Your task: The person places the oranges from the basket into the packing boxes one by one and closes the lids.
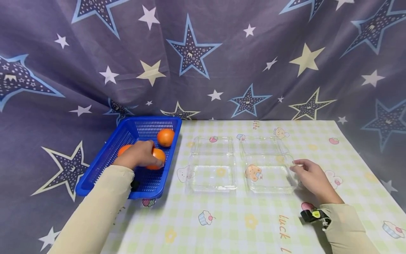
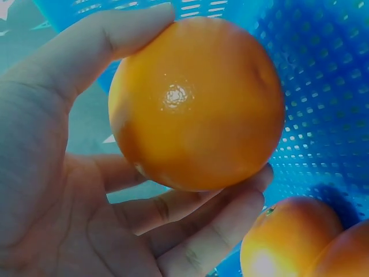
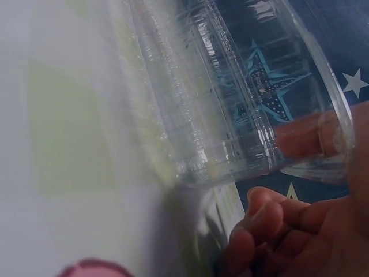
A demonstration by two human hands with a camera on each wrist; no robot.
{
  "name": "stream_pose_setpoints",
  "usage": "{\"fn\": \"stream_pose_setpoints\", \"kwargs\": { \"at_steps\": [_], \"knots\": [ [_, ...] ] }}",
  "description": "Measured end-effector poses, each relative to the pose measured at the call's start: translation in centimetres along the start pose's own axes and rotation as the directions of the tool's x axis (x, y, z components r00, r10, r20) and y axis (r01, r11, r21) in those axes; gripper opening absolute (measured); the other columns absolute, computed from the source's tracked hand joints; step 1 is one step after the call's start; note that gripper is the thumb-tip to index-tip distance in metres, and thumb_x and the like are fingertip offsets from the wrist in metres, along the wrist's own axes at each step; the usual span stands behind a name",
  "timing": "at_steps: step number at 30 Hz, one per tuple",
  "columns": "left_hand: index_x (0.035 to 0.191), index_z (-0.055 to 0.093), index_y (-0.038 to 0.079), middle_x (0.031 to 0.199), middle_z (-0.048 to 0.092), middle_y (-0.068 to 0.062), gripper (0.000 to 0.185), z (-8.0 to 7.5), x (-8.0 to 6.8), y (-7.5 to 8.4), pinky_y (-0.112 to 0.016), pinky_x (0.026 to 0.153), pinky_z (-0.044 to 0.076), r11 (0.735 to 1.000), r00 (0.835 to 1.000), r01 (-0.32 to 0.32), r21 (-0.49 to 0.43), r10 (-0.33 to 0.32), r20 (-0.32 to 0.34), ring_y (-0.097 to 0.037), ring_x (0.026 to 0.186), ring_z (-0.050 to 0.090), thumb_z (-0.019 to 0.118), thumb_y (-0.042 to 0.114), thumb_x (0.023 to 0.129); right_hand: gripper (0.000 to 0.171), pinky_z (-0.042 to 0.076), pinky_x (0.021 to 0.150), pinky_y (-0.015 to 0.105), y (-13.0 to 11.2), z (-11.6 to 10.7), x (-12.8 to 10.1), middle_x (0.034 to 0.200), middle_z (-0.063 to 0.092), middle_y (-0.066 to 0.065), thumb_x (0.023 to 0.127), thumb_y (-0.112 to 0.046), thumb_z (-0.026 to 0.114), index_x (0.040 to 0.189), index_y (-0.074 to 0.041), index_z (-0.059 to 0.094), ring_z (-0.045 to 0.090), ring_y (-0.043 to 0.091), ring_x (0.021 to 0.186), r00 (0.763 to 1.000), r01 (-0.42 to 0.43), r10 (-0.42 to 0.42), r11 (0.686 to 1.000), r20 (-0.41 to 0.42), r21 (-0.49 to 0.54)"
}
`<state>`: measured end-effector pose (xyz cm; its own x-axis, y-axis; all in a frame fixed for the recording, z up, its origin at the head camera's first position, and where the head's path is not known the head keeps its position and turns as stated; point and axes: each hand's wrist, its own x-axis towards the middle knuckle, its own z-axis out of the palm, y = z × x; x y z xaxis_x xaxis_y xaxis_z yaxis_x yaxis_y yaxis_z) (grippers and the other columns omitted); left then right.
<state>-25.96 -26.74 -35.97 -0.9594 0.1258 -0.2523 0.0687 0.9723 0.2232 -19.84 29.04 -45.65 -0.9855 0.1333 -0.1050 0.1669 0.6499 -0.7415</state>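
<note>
My left hand (image 1: 141, 154) reaches into a blue basket (image 1: 104, 169) and grips an orange (image 1: 157, 156). In the left wrist view the thumb lies over this orange (image 2: 196, 104) and the fingers (image 2: 202, 231) curl under it, lifting it off the basket's mesh (image 2: 328, 86). Two more oranges lie in the basket, one at the back (image 1: 165, 137) and one half hidden behind my hand (image 1: 123, 149). My right hand (image 1: 302, 169) pinches the right rim of the right clear plastic box (image 1: 268, 165). One finger shows through the clear wall (image 3: 242, 104), and the other fingers (image 3: 271, 225) curl outside it.
A second open clear box (image 1: 212, 164) lies left of the first, on a checked tablecloth (image 1: 241, 218) with cartoon prints. A star-patterned cloth (image 1: 203, 60) hangs behind and drapes both sides. The basket overhangs the table's left edge.
</note>
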Motion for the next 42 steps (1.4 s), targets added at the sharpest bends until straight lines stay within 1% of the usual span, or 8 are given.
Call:
{"fn": "stream_pose_setpoints", "kwargs": {
  "at_steps": [3, 8, 10, 15, 18, 27, 36, 42],
  "knots": [
    [0.116, 0.063, 0.001, 0.096, 0.066, -0.011, 0.062, -0.1, 0.0, -0.1, -0.038, 0.072, 0.053, 1.000, 1.000, -0.020, -0.002, 0.020, -0.023, -0.028, 0.083, 0.060, 0.085, 0.043, 0.076, 0.059, 0.040, 0.077, 0.036, 0.0, 0.0, 0.0, 0.125, 0.053, 0.021, 0.104, -0.041, 0.053, 0.147, 0.000, 0.050, 0.051, 0.030, 0.102, 1.000, -0.004, 0.004, 1.000, 0.004, 0.001],
    [0.111, 0.063, 0.001, 0.092, 0.065, -0.011, 0.060, -0.3, -0.1, -0.3, -0.036, 0.068, 0.050, 0.999, 0.996, -0.041, 0.008, 0.041, -0.080, -0.028, 0.079, 0.059, 0.084, 0.045, 0.075, 0.061, 0.042, 0.077, 0.035, 0.1, -0.1, 0.0, 0.127, 0.053, 0.021, 0.104, -0.044, 0.052, 0.147, -0.001, 0.049, 0.052, 0.029, 0.099, 1.000, -0.010, 0.010, 1.000, 0.014, 0.007],
    [0.111, 0.063, 0.001, 0.093, 0.064, -0.012, 0.062, -0.3, -0.2, -0.4, -0.037, 0.068, 0.050, 0.999, 0.994, -0.036, 0.010, 0.037, -0.106, -0.028, 0.080, 0.058, 0.084, 0.046, 0.074, 0.062, 0.042, 0.076, 0.034, 0.1, -0.1, 0.0, 0.129, 0.053, 0.022, 0.104, -0.045, 0.052, 0.148, -0.001, 0.049, 0.052, 0.029, 0.099, 1.000, -0.015, 0.015, 1.000, 0.016, 0.013],
    [0.123, 0.058, 0.000, 0.104, 0.060, -0.017, 0.075, -0.5, -0.4, -0.4, -0.044, 0.075, 0.051, 1.000, 0.986, -0.002, 0.005, 0.003, -0.166, -0.033, 0.090, 0.057, 0.085, 0.049, 0.073, 0.062, 0.044, 0.075, 0.033, 0.0, -0.1, 0.1, 0.132, 0.053, 0.022, 0.104, -0.046, 0.052, 0.147, -0.001, 0.049, 0.053, 0.028, 0.099, 0.999, -0.029, 0.029, 0.999, 0.019, 0.016],
    [0.130, 0.053, -0.002, 0.110, 0.056, -0.019, 0.083, -0.7, -0.6, -0.2, -0.047, 0.080, 0.052, 1.000, 0.982, 0.001, -0.011, -0.003, -0.190, -0.035, 0.095, 0.056, 0.086, 0.048, 0.072, 0.062, 0.043, 0.077, 0.034, 0.0, -0.2, 0.1, 0.136, 0.052, 0.024, 0.104, -0.046, 0.052, 0.146, 0.000, 0.050, 0.053, 0.030, 0.102, 0.999, -0.028, 0.027, 1.000, 0.019, 0.014],
    [0.128, 0.051, -0.001, 0.112, 0.052, -0.021, 0.081, -1.4, -1.2, 0.8, -0.048, 0.080, 0.052, 1.000, 0.974, -0.019, -0.024, 0.013, -0.227, -0.037, 0.093, 0.056, 0.085, 0.046, 0.072, 0.063, 0.041, 0.079, 0.036, -0.1, -0.3, 0.1, 0.137, 0.051, 0.025, 0.104, -0.046, 0.051, 0.145, 0.002, 0.049, 0.052, 0.032, 0.106, 0.999, -0.044, 0.043, 0.999, 0.034, 0.031],
    [0.122, 0.054, 0.003, 0.107, 0.054, -0.019, 0.074, -1.8, -2.0, 2.0, -0.048, 0.078, 0.051, 0.997, 0.945, -0.078, -0.010, 0.071, -0.318, -0.035, 0.091, 0.055, 0.087, 0.043, 0.071, 0.061, 0.045, 0.074, 0.031, 0.1, -0.3, 0.0, 0.132, 0.056, 0.022, 0.104, -0.047, 0.052, 0.142, 0.001, 0.053, 0.055, 0.027, 0.097, 1.000, -0.015, 0.015, 1.000, 0.027, 0.013],
    [0.122, 0.055, 0.003, 0.107, 0.054, -0.019, 0.075, -2.1, -2.5, 2.9, -0.049, 0.077, 0.052, 0.991, 0.924, -0.134, -0.005, 0.124, -0.362, -0.036, 0.091, 0.056, 0.090, 0.043, 0.069, 0.062, 0.044, 0.078, 0.034, 0.0, -0.2, 0.0, 0.136, 0.054, 0.024, 0.104, -0.047, 0.051, 0.143, 0.001, 0.051, 0.054, 0.030, 0.105, 0.999, -0.031, 0.030, 0.999, 0.037, 0.027]
  ]
}}
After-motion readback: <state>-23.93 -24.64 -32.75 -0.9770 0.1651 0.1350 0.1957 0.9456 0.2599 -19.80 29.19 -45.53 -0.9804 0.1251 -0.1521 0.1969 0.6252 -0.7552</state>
